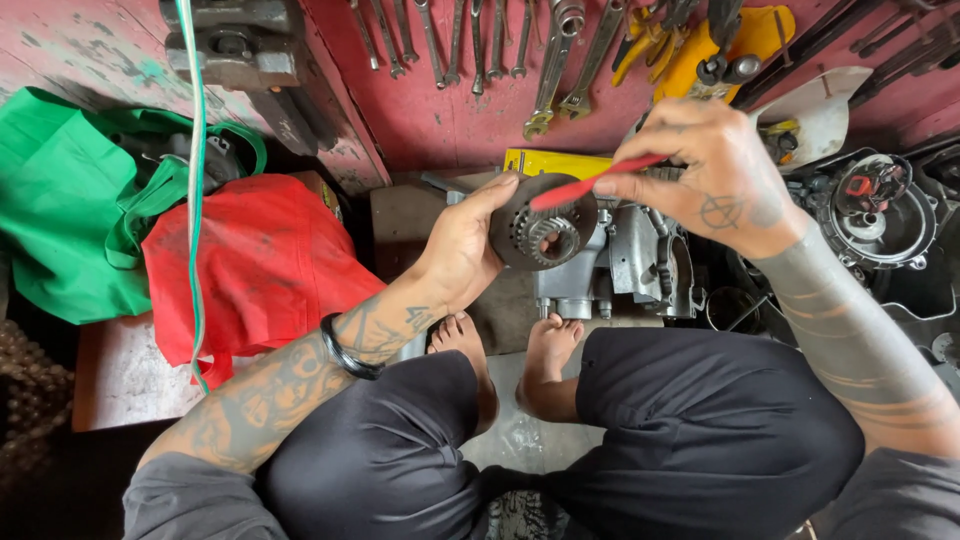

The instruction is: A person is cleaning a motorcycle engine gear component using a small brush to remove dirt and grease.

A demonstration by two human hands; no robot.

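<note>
Squatting barefoot over a workshop floor, the person is working a round metal part between both hands. Well out to the left of the left hand (462,243) a green bag (60,200) and a red bag (255,265) are lying side by side, the red one nearer. The left hand is clamping the toothed clutch hub (545,233) by its rim, thumb along the upper edge and the other fingers hidden behind it, and is holding it upright with its splined centre facing the camera. The right hand (715,180) is sitting just to the right of the hub and slightly above it, fingers pinched together on a slim red-handled brush (590,186) whose far end is lying across the hub's face. Directly behind the hub, below the right hand, a grey engine casing (640,262) is resting on the floor; above both hands, spanners (470,40) are hanging on the red wall. By my judgement the cleaning is mid-way: the hub is already out of the engine and in hand, its teeth are still looking dark and greasy, so brushing is remaining
</note>
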